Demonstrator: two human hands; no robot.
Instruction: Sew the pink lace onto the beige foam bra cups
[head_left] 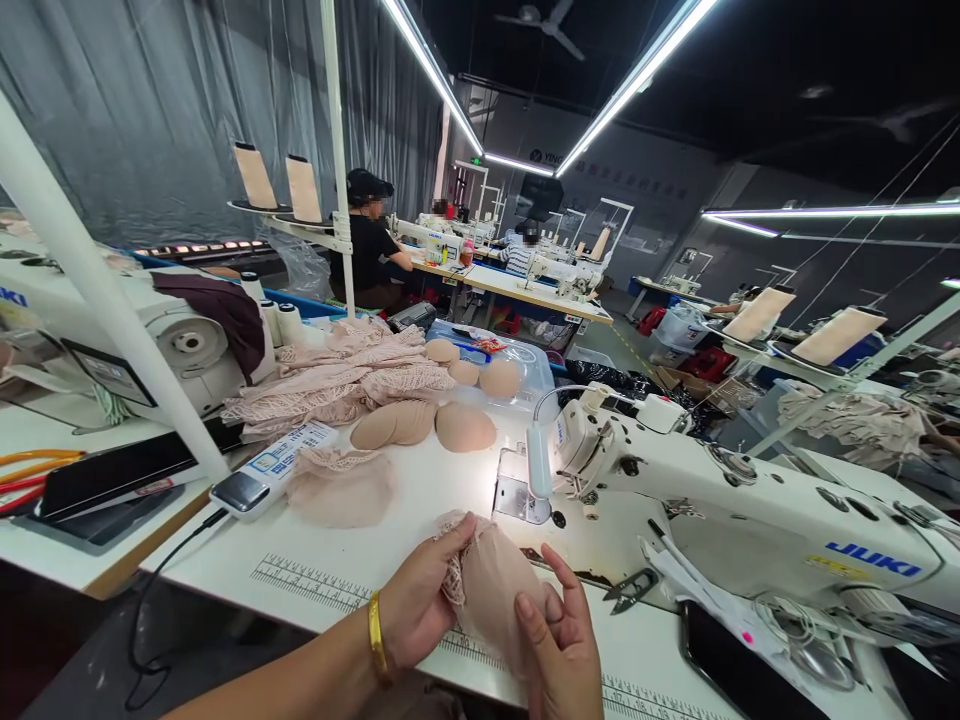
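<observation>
A beige bra cup (499,580) with lace along its left edge is held over the front of the sewing table. My left hand (429,598), with a gold bracelet on the wrist, pinches the lace side, thumb on top. On the other side, my right hand (561,640) has its thumb against the fabric and its index finger raised; its lower fingers are partly hidden. Beyond the cup stands a white sewing machine (660,470) with its lamp lit over the needle plate (523,498). A lace-edged fabric piece (341,490) lies flat to the left, near stacked foam cups (397,424).
Thread snips (632,590) and a dark phone (750,665) lie right of my hands. A power bank (240,492) with a cable sits left. Behind are a lace pile (352,375), a plastic bin (525,360) and a thread-stand pole (339,160). Co-workers sit farther back.
</observation>
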